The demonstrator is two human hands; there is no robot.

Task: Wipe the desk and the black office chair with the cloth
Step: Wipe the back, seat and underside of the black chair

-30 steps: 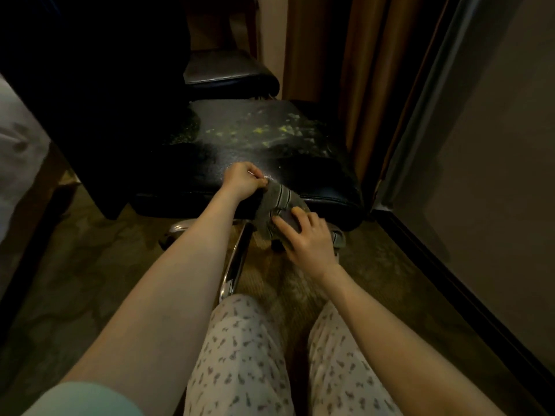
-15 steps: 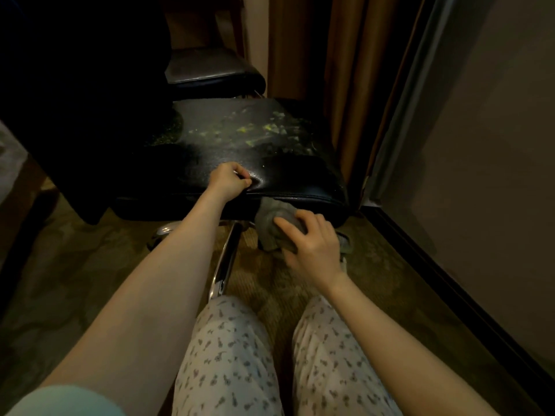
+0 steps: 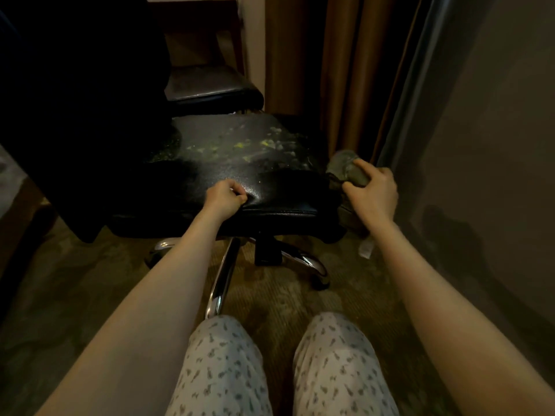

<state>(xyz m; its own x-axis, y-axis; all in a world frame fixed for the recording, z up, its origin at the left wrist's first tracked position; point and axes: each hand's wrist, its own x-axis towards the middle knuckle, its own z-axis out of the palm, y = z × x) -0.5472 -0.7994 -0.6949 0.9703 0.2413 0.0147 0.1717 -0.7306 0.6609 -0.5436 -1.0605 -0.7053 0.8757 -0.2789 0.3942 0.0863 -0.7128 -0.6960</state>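
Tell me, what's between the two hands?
Just the bare, shiny front of the black chair seat, in the head view. The left hand grips its front edge; the right hand holds the cloth by its right side.

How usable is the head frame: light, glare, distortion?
Head view: dim, warm light; the chair back goes near black, top left; glare spots on the seat front and the chrome base; wide-angle bends the curtain edge, right; cloth in the right hand looks slightly soft.
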